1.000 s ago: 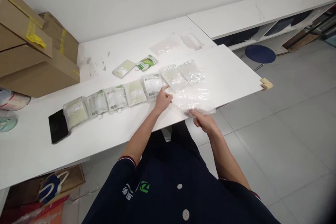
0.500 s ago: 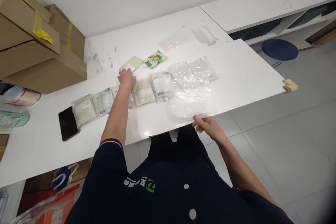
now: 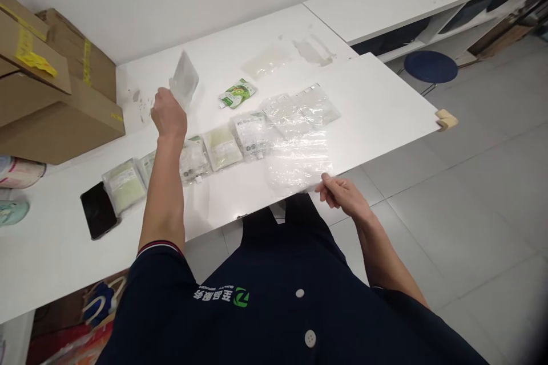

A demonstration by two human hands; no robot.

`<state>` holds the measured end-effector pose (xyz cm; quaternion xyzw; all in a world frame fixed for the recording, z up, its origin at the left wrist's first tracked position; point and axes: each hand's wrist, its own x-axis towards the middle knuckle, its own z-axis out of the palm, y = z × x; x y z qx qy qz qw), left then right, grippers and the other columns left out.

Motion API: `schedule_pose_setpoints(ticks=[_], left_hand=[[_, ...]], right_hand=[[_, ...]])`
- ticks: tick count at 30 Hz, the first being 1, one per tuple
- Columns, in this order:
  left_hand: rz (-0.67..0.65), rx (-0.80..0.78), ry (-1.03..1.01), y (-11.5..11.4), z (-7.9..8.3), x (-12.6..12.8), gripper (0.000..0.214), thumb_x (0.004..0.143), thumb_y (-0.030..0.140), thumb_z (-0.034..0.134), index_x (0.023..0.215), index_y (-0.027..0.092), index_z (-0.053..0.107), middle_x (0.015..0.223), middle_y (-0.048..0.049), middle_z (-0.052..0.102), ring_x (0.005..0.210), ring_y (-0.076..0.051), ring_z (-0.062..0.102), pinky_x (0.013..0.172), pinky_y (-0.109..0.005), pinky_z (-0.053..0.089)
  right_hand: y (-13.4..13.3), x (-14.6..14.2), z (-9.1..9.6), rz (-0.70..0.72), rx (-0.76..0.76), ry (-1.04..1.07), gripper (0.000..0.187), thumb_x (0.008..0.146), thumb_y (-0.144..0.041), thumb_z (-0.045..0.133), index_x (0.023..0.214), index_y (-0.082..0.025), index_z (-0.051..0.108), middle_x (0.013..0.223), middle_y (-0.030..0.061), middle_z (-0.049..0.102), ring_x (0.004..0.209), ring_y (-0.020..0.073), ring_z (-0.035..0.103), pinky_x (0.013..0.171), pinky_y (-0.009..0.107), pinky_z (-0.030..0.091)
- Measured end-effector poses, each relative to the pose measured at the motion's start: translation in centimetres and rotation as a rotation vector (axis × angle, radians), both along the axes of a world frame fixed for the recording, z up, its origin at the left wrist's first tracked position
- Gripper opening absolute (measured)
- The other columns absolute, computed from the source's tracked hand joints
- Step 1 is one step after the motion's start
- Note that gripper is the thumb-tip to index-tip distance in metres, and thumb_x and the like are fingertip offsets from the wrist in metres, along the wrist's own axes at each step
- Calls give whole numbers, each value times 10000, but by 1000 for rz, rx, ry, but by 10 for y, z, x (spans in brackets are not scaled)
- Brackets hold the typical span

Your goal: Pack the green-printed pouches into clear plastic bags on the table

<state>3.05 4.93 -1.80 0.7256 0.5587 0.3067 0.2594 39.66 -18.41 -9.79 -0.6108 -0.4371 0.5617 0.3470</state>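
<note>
Above the back left of the table, my left hand (image 3: 170, 116) grips a flat pale packet (image 3: 185, 81) by its lower edge; the packet is tilted up off the surface. My right hand (image 3: 343, 197) pinches the corner of a clear plastic bag (image 3: 299, 162) at the table's front edge. To the right of the raised packet lies a green pouch (image 3: 238, 93) with a printed picture and a spout. A row of bagged packets, among them a pale green packet (image 3: 222, 147) and a white printed packet (image 3: 251, 132), runs across the table, partly hidden by my left forearm.
More clear bags (image 3: 317, 104) lie beyond the one in my right hand. A black phone (image 3: 99, 211) is at the row's left end. Cardboard boxes (image 3: 85, 117) stand at the back left. A blue stool (image 3: 430, 67) is beyond the table's right side.
My left hand has lifted the flat packet from beside the green pouch and moved it left, tilting it up. My right hand stays at the clear bag's corner. The view has shifted slightly.
</note>
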Motion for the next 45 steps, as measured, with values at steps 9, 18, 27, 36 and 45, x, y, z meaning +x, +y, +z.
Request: schedule_pose_setpoints(ticks=[9,18,27,36,45], left_hand=[[-187,-21,-334,-151,-12,95,301,936,471,507,839,196,584,656,2,629,503,-94,571,470,-209,417],[-266,-166,-55,-143,-64,139,242,954,318,413,819,206,579,673,10,599,651,-139,578,650,-261,447],[-59,-294,68,-177,-77,113,353,982,365,338,1303,271,450,835,-32,655,763,-194,628,722,-322,452],[-267,-26,227,-221,-102,118,652,804,380,685,1397,318,422,1391,-130,438,1136,-281,523,923,-433,462],[-356,284,406,-224,-133,125,375,939,243,456,1297,221,565,1241,-138,636,983,-267,582,854,-455,475]], right_hand=[[0,-6,17,-77,334,112,504,713,-512,730,1118,-224,645,910,49,702,786,199,664,661,333,573],[3,9,0,-142,86,278,477,848,-641,527,1008,-203,627,842,76,678,729,203,652,581,330,573],[19,-4,-25,-156,202,-94,751,780,-479,652,1439,-207,417,1125,116,654,891,273,655,597,350,574],[18,-8,-36,-29,213,-579,732,842,-575,572,1448,-208,386,1069,146,654,987,333,618,803,447,511],[-7,-6,-35,467,683,-1022,589,906,-520,528,1426,-267,417,1553,130,328,1438,359,249,1098,575,278]])
